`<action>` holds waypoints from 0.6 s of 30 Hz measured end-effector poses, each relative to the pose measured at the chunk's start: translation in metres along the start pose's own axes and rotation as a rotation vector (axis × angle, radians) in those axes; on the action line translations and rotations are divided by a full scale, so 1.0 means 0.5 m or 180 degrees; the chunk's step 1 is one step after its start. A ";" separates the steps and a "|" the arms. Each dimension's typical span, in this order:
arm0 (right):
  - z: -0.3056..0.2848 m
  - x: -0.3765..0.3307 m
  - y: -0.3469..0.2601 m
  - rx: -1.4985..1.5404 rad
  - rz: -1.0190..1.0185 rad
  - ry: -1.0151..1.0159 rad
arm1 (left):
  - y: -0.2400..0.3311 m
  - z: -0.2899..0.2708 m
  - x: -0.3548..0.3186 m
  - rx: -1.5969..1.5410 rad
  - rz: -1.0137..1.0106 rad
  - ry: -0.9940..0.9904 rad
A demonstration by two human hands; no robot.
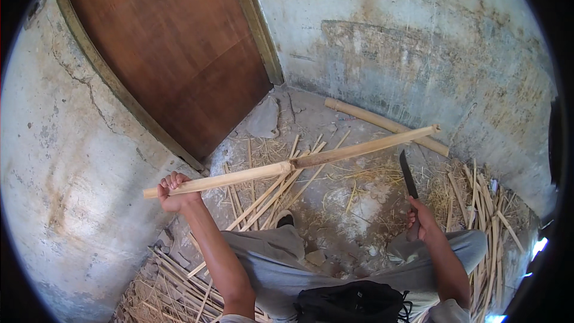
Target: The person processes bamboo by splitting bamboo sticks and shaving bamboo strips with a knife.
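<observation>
A long split length of bamboo (pixel 251 174) slants across the view, its far end up to the right. Near its left end my left hand (pixel 178 192) is closed round it, fingers curled over the top. A node ring shows about midway, and beyond it the hollow inner side is visible. My right hand (pixel 422 219) grips a machete (pixel 408 174) by the handle above my right knee. The dark blade points up and away, apart from the bamboo.
An uncut bamboo pole (pixel 365 115) lies along the back wall. Bamboo strips (pixel 272 200) are strewn beyond my legs, with more piles at the lower left (pixel 185 281) and right (pixel 490 233). A brown door (pixel 179 54) stands at the far left. A black bag (pixel 353 302) rests at my waist.
</observation>
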State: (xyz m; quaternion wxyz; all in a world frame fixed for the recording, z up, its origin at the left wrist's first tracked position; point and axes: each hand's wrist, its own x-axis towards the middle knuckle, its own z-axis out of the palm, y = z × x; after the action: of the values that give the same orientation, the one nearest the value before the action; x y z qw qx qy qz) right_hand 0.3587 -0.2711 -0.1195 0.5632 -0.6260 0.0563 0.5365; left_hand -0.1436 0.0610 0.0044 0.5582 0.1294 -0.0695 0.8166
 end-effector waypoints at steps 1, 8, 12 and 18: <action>-0.005 0.004 0.003 0.0038 0.0075 0.0025 | -0.001 0.001 0.001 0.0012 0.0022 -0.0004; 0.002 -0.002 0.002 -0.0026 -0.0085 0.0106 | -0.006 0.012 -0.002 0.0119 0.0096 0.0071; 0.007 -0.005 0.000 -0.0065 0.0030 0.0025 | 0.001 0.004 0.005 0.0068 0.0025 0.0199; 0.014 -0.006 0.008 -0.0297 0.0115 0.0013 | 0.003 0.004 0.007 0.0211 0.0016 0.0400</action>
State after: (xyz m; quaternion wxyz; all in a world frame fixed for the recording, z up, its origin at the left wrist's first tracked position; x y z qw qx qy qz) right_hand 0.3505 -0.2689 -0.1186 0.5235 -0.6515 0.0436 0.5473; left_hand -0.1459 0.0630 0.0072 0.5548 0.0961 -0.0076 0.8264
